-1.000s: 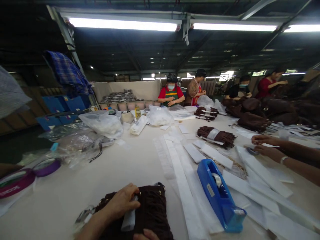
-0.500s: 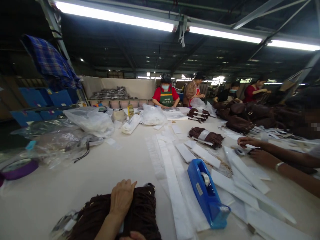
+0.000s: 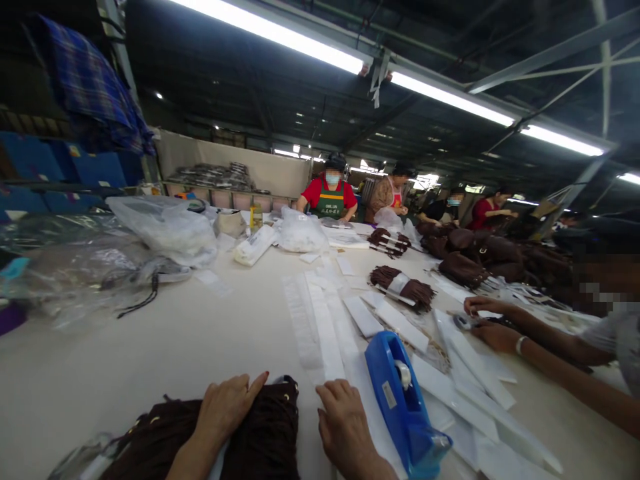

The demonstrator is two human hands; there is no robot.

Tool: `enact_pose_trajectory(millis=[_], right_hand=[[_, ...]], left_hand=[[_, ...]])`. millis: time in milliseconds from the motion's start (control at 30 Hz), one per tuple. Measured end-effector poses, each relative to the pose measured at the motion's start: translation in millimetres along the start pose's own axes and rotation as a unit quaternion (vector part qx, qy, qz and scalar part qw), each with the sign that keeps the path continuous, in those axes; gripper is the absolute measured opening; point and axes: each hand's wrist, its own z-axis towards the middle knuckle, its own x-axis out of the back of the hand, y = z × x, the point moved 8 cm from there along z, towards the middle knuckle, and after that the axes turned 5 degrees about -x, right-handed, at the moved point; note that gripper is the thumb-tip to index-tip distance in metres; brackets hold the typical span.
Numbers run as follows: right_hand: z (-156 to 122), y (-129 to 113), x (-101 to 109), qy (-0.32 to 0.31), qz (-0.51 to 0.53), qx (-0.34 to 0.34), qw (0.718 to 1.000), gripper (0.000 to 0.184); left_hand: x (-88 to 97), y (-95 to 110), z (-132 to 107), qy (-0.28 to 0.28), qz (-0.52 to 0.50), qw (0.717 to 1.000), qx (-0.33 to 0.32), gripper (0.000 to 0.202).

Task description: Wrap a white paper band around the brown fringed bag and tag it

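Observation:
A dark brown fringed bag (image 3: 265, 433) lies on the white table (image 3: 190, 347) at the bottom of the view. My left hand (image 3: 227, 410) rests flat on top of it with the fingers stretched out. My right hand (image 3: 345, 423) lies open on the table just right of the bag, on a white foam strip (image 3: 325, 333), close beside a blue tape dispenser (image 3: 403, 407). Neither hand holds anything.
Several white foam strips fan out across the table's middle. Wrapped brown fringe bundles (image 3: 403, 287) and brown bags (image 3: 475, 257) lie farther back and right. A co-worker's hands (image 3: 493, 323) work at the right. Plastic bags (image 3: 165, 230) pile at the left; several people stand at the far end.
My right hand has come up from the bottom edge onto the table beside the dispenser. My left hand has flattened on the bag. The view has tilted up and swung right.

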Motion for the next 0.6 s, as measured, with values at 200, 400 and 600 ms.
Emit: enact_pose_trajectory(millis=[200,400,600], right_hand=[[27.6,36.4,-39.0,-0.100,-0.197,-0.020,0.975,0.020],[45.6,37.1,-49.1,-0.034,-0.222,0.071,0.972,0.027],[42.1,6.6,-56.7,-0.045,-0.199,0.122,0.971,0.026]], left_hand=[[-2.9,-5.7,2.0,0.013,-0.113,0.993,0.034,0.047],[0.6,-22.9,-1.3,0.093,-0.283,0.946,0.124,0.059],[-5.6,-42.3,-6.8,0.203,-0.547,0.804,0.119,0.059]])
